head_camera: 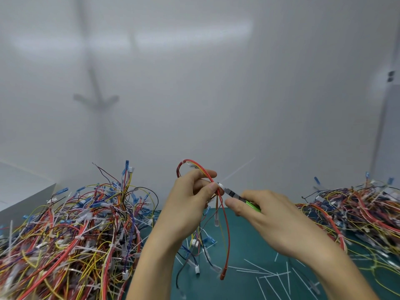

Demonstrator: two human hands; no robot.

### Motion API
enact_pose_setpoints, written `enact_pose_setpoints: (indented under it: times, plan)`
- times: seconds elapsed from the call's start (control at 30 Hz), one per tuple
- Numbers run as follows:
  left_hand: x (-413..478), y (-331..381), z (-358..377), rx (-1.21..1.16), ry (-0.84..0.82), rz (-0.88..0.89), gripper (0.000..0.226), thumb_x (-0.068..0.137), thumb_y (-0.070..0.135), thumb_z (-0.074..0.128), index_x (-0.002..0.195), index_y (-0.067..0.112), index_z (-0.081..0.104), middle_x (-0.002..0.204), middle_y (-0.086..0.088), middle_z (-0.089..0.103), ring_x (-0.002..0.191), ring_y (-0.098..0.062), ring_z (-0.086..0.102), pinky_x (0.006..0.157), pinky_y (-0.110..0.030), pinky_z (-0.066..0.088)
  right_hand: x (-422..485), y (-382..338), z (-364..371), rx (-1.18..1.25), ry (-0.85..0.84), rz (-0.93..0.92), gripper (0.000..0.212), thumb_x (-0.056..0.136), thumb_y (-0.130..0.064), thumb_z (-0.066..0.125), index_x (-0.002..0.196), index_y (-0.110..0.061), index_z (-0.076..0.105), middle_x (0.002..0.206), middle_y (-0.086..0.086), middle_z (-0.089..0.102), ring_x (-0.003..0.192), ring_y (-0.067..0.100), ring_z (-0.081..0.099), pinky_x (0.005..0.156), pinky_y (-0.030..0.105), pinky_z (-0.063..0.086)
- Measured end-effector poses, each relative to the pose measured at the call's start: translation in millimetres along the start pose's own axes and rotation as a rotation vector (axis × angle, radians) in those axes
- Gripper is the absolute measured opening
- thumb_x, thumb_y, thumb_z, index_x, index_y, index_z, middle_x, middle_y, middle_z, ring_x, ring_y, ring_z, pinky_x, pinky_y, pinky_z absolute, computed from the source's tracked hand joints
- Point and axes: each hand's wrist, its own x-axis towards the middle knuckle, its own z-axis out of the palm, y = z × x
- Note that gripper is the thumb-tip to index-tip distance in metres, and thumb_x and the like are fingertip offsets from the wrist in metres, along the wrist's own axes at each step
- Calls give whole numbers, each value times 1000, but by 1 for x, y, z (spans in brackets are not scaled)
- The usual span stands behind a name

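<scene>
My left hand (190, 200) pinches a wire harness (225, 230) above the green mat; its red, yellow and thin dark wires loop over my fingers and hang down to the mat. A white cable tie (234, 171) wraps the bundle, and its tail sticks up to the right. My right hand (266, 215) grips green-handled cutters (240, 198). Their metal jaws touch the tie head right next to my left thumb.
A big heap of bundled coloured wires (71, 230) fills the left side, and another heap (355, 211) lies at the right. Several cut white tie tails (275, 273) are scattered on the green mat (244, 284). A white wall rises just behind.
</scene>
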Motion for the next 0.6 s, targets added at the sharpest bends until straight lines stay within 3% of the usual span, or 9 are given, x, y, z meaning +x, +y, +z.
enact_pose_setpoints:
  times: [0.13, 0.33, 0.6]
  plan:
    - [0, 0, 0, 4, -2, 5, 19, 98, 10, 55, 114, 18, 63, 78, 7, 74, 77, 4, 67, 66, -7, 46, -1, -1, -1, -12, 7, -1, 88, 63, -86, 19, 88, -14, 64, 60, 4, 43, 57, 15, 38, 55, 33, 29]
    - [-1, 0, 0, 4, 2, 8, 19, 98, 10, 56, 114, 17, 63, 79, 6, 75, 77, 4, 67, 67, -7, 46, 0, 1, 0, -26, 24, 20, 73, 79, -79, 32, 87, -14, 64, 61, 4, 42, 56, 14, 37, 55, 33, 28]
    - [0, 0, -1, 24, 0, 7, 19, 98, 9, 56, 113, 17, 63, 76, 9, 75, 74, 8, 66, 64, -5, 45, 1, 2, 1, -24, 20, 21, 75, 78, -79, 33, 87, -11, 64, 61, 6, 40, 57, 16, 35, 55, 34, 27]
